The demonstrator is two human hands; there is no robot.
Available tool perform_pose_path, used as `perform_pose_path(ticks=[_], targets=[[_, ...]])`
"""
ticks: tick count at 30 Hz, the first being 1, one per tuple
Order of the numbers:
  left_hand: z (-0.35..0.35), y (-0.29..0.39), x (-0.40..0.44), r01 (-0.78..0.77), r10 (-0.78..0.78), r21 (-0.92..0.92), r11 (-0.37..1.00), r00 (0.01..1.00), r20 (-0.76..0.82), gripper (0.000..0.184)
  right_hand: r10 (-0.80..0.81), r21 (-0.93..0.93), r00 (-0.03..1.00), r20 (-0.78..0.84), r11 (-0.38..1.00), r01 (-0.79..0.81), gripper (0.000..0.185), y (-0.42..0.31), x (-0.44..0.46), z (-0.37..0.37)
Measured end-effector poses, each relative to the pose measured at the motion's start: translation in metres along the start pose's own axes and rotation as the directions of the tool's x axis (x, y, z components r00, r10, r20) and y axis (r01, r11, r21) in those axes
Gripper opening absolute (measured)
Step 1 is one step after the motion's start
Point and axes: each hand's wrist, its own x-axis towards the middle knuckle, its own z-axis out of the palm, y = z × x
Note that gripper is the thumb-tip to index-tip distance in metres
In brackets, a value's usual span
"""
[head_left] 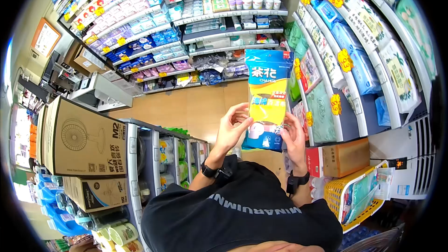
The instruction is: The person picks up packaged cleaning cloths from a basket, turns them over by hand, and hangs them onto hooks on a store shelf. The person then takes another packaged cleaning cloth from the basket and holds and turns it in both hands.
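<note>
A blue and yellow plastic packet of sponge product (267,100), marked CHAHUA, is held upright in front of my chest with its printed face towards me. My left hand (234,126) grips its lower left edge, the thumb on the front and the fingers partly behind. On the lower right edge, my right hand (294,135) closes around the packet with its thumb near the front. Both wrists wear black bands. The packet's back and the fingertips behind it are hidden.
Stocked shelves (233,16) curve across the back, with more shelving (345,60) on the right. A yellow basket (343,200) holding packets stands at the lower right, near a brown carton (346,157). Fan boxes (84,137) are stacked on the left. Tiled floor (186,107) shows between.
</note>
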Motion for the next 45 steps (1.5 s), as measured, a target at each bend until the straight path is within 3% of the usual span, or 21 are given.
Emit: perform_pose_path(ticks=[15, 24, 45], targets=[[-0.058, 0.009, 0.038, -0.065, 0.065, 0.042, 0.997, 0.998, -0.013, 0.044, -0.03, -0.022, 0.994, -0.108, 0.999, 0.028, 0.051, 0.006, 0.044, 0.063], [-0.068, 0.013, 0.047, -0.085, 0.087, 0.067, 0.994, 0.995, -0.037, 0.043, 0.024, 0.007, 0.995, -0.096, 1.0, -0.024, 0.051, 0.006, 0.06, 0.072], [-0.068, 0.011, 0.07, -0.095, 0.096, 0.068, 0.993, 0.995, -0.004, 0.042, -0.031, -0.048, 0.995, -0.1, 0.998, 0.027, 0.049, 0.006, 0.08, 0.067]])
